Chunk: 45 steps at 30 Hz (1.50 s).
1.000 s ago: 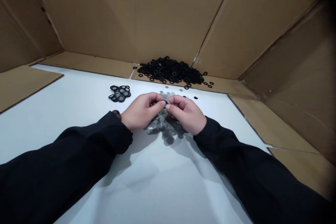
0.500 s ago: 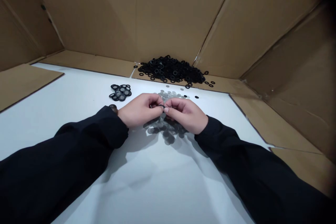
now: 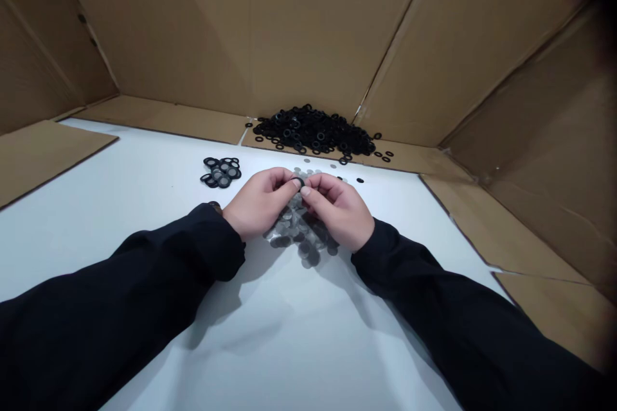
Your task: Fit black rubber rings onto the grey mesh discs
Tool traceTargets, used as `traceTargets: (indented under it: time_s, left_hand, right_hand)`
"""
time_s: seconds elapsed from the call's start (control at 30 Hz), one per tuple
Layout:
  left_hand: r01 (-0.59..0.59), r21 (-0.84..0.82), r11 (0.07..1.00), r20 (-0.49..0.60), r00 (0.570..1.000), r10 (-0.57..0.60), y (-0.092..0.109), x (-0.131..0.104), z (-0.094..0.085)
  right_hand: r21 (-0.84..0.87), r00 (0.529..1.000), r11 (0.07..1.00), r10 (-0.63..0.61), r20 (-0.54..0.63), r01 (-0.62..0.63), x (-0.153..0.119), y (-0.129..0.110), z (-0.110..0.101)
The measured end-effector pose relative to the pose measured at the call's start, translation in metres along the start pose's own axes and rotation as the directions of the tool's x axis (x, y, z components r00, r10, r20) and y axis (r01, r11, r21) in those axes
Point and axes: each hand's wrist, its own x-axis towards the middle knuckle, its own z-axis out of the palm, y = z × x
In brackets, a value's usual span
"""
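Between the fingertips of both hands is a small black ring (image 3: 299, 181), partly covered by the thumbs. My left hand (image 3: 263, 204) is closed in a pinch on its left side. From the right, my right hand (image 3: 342, 210) pinches the same ring. Whether a disc sits inside the ring is too small to tell. Below and behind the hands lies a loose pile of thin grey translucent discs (image 3: 299, 234) on the white table (image 3: 299, 334). To the left is a small heap of black rings with grey discs in them (image 3: 222, 171).
A large heap of black rings (image 3: 313, 128) lies at the back on a cardboard strip (image 3: 178, 121). Cardboard walls (image 3: 183, 26) enclose the table at the back and sides. A black piece (image 3: 360, 180) lies right of the discs.
Both hands have risen slightly and tilted, thumbs further up, with the black ring still between them. More of the grey disc pile shows beneath. The heaps look the same.
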Motion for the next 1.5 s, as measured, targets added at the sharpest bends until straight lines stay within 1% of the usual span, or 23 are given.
traceTargets:
  time_s: [0.1,0.13,0.27,0.37,0.47,0.57,0.63,0.77,0.83,0.9,1.03,1.13,1.23,1.33,1.43,1.5]
  left_hand:
    - [0.017,0.010,1.000,0.006,1.000,-0.017,0.000,0.000,-0.001]
    - [0.024,0.037,0.999,0.024,0.999,-0.025,0.000,0.000,-0.002]
    - [0.023,0.182,0.983,0.124,0.991,-0.047,0.000,0.001,-0.007]
    - [0.022,0.212,0.977,0.126,0.991,-0.050,0.000,0.001,-0.008]
    - [0.004,0.187,0.982,0.075,0.997,-0.019,0.001,0.000,-0.006]
    - [-0.031,0.155,0.987,0.024,0.999,0.027,0.001,-0.001,-0.002]
    - [-0.040,0.119,0.992,-0.002,0.999,0.040,0.000,0.000,-0.001]
    - [-0.008,0.028,1.000,-0.039,0.999,0.009,-0.001,0.001,-0.001]
    - [0.004,0.001,1.000,-0.045,0.999,-0.004,-0.001,0.001,-0.002]
    - [0.009,0.008,1.000,-0.036,0.999,-0.009,-0.002,0.001,-0.002]
    - [0.015,0.123,0.992,0.042,0.999,-0.020,-0.004,0.001,-0.003]
    - [0.004,0.158,0.987,0.067,0.998,-0.015,-0.004,0.001,-0.005]
    - [-0.005,0.183,0.983,0.076,0.997,-0.009,-0.003,0.001,-0.005]
    - [-0.029,0.192,0.981,0.061,0.998,0.018,0.000,-0.001,-0.002]
    - [-0.043,0.159,0.986,0.012,0.999,0.041,0.003,-0.002,0.000]
    - [-0.025,0.134,0.991,0.009,1.000,0.024,0.003,-0.002,0.000]
  right_hand:
    - [-0.044,1.000,0.999,-0.008,-0.018,0.007,0.000,0.002,-0.003]
    - [-0.055,1.000,0.999,-0.002,0.000,0.002,0.000,0.002,-0.004]
    - [-0.074,0.991,0.997,0.022,0.130,-0.013,-0.002,0.003,-0.010]
    - [-0.145,0.987,0.989,0.006,0.161,0.017,-0.003,0.003,-0.011]
    - [-0.258,0.992,0.965,-0.024,0.123,0.056,-0.003,0.000,-0.009]
    - [-0.348,0.997,0.936,-0.035,0.063,0.055,-0.003,-0.004,-0.005]
    - [-0.323,0.999,0.945,-0.035,0.038,0.045,-0.003,-0.004,-0.002]
    - [-0.177,0.999,0.983,-0.052,0.004,0.052,-0.003,0.000,0.000]
    - [-0.180,0.998,0.982,-0.063,-0.013,0.059,-0.004,0.002,0.000]
    - [-0.211,0.997,0.976,-0.066,-0.032,0.058,-0.004,0.003,-0.001]
    - [-0.256,0.998,0.966,-0.057,-0.040,0.044,-0.005,0.004,-0.004]
    - [-0.306,0.998,0.950,-0.060,-0.019,0.051,-0.004,0.005,-0.006]
    - [-0.374,0.997,0.924,-0.071,0.026,0.076,-0.004,0.002,-0.006]
    - [-0.415,0.996,0.905,-0.082,0.039,0.091,-0.003,-0.003,-0.005]
    - [-0.430,0.996,0.899,-0.092,0.006,0.086,-0.004,-0.005,-0.003]
    - [-0.420,0.995,0.904,-0.100,-0.014,0.084,-0.005,-0.004,-0.002]
